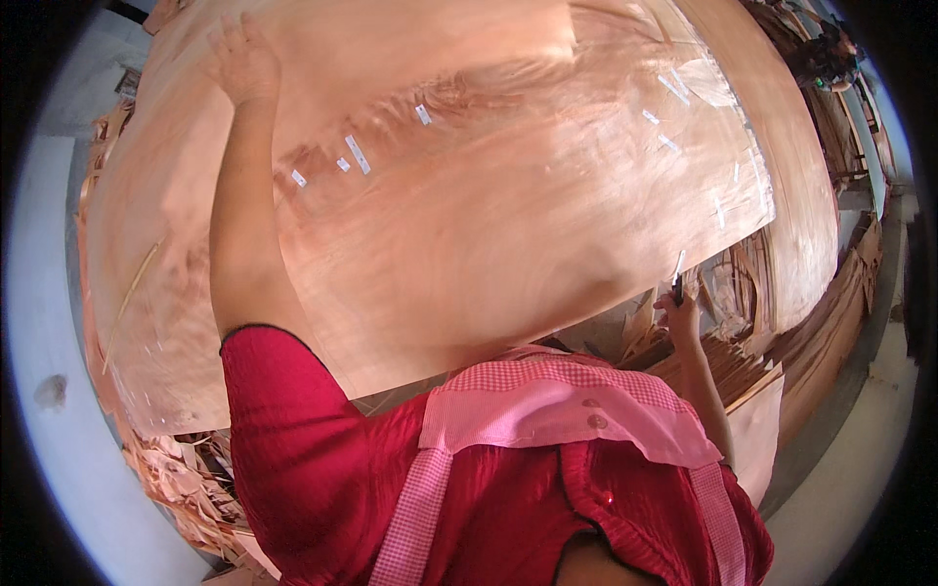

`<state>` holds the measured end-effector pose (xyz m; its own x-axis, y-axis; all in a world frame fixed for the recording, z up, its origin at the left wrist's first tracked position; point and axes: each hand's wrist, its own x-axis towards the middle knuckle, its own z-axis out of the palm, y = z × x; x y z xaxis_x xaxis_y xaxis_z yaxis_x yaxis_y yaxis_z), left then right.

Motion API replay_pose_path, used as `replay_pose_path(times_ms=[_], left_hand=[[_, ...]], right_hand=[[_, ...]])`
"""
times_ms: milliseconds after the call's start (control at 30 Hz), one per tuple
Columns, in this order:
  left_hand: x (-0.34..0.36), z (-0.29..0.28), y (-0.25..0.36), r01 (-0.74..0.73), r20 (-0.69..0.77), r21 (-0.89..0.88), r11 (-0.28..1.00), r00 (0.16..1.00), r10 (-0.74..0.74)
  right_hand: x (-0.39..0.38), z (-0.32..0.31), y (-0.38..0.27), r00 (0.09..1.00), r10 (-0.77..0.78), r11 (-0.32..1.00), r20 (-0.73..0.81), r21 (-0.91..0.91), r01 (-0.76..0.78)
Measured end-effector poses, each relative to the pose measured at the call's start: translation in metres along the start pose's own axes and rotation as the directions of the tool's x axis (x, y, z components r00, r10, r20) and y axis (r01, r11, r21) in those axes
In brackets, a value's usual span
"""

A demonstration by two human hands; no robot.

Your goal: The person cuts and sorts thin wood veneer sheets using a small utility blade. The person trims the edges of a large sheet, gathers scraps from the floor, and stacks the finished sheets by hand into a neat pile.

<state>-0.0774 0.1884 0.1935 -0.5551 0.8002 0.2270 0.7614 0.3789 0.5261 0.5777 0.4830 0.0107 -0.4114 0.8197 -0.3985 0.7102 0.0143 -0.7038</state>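
Observation:
A large, thin, reddish-tan wood veneer sheet (440,264) spreads in front of me, its near edge by my apron. White tape strips (358,154) lie on its middle, and more sit along its right side. My left hand (244,66) rests at the far left with its fingers spread flat on the veneer. Down by the near right edge of the sheet, my right hand (681,314) is closed around a small knife (678,285) with a dark handle. Its pale, narrow blade points away from me, close to the veneer edge. Some of my right fingers are hidden.
Another veneer sheet (803,225) extends beyond the right edge. Below it are stacked veneer pieces (747,396) and long torn strips (826,322). Crumpled scraps (181,479) pile up at the lower left. A thin yellowish strip (135,288) lies on the left side. At the far right is a person (829,59).

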Motion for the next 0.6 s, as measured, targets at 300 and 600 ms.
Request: replay_pose_path(times_ms=[300, 600], left_hand=[[-0.146, 0.268, 0.177, -0.096, 0.106, 0.255, 0.962, 0.992, 0.071], [-0.163, 0.299, 0.172, 0.034, 0.088, 0.343, 0.939, 0.994, -0.068]], right_hand=[[0.011, -0.021, -0.021, 0.994, -0.011, 0.999, 0.111, 0.049, 0.006], [0.08, -0.131, -0.123, 0.959, -0.092, 0.992, 0.269, -0.063, 0.113]])
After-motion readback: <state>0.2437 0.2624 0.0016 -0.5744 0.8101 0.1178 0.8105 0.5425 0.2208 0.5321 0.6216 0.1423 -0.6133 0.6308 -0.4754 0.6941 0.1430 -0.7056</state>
